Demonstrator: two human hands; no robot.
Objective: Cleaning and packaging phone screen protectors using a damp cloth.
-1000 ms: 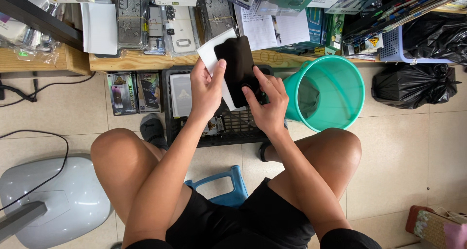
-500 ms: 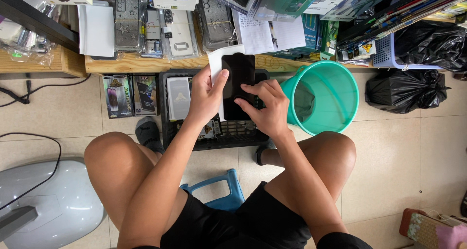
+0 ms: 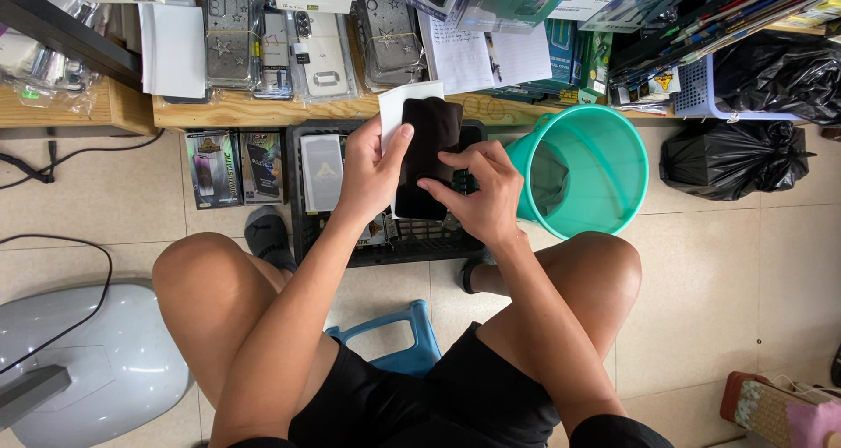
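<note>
Gripped: dark phone-shaped slab (image 3: 425,155) with white backing sheet (image 3: 396,106), clamped in left hand (image 3: 368,172); right hand (image 3: 477,190) fingertips press its face, above black crate (image 3: 307,229). Risk: pressure skews it, dropping beside teal bucket (image 3: 604,163).

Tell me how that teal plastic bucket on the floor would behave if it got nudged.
The teal bucket looks thin-walled and holds little that shows, so it is probably light and would slide easily on the smooth tile floor. It already appears tilted toward the black crate, so a push could tip it. Once on its side, its round wall would likely roll.
</note>
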